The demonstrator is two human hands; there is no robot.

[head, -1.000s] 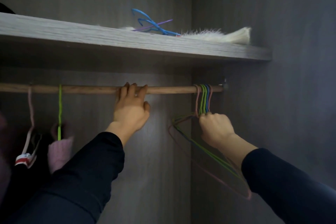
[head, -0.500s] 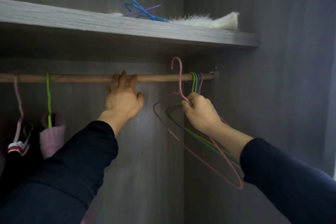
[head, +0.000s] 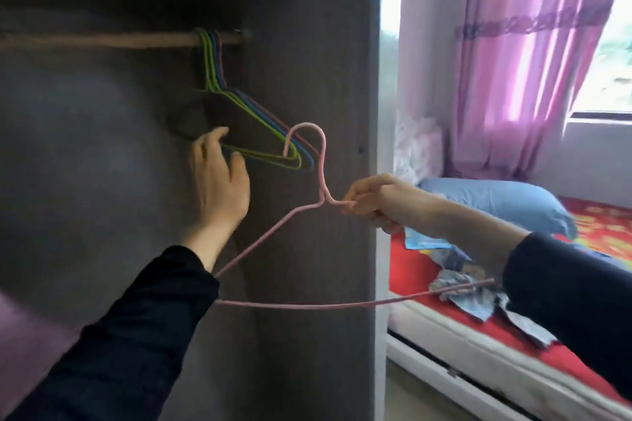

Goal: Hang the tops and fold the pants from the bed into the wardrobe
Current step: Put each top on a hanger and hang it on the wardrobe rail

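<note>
My right hand [head: 383,200] pinches a pink wire hanger [head: 321,181] by its shoulder, just below the hook, and holds it in front of the wardrobe's right wall [head: 328,79]. My left hand [head: 219,181] is open inside the wardrobe, fingers touching the lower edge of several green, blue and pink hangers [head: 239,120] that hang at the right end of the wooden rod [head: 102,39]. On the bed [head: 478,335] to the right lie crumpled patterned clothes [head: 478,290].
A blue pillow [head: 496,198] lies at the head of the red-covered bed. Purple curtains [head: 530,61] hang beside a bright window [head: 615,55]. Something pink [head: 20,328] shows blurred at the lower left inside the wardrobe.
My right hand has pulled the pink hanger off the rod and out toward the bed. My left hand left the rod and dropped to the hanging hangers. The view swung right.
</note>
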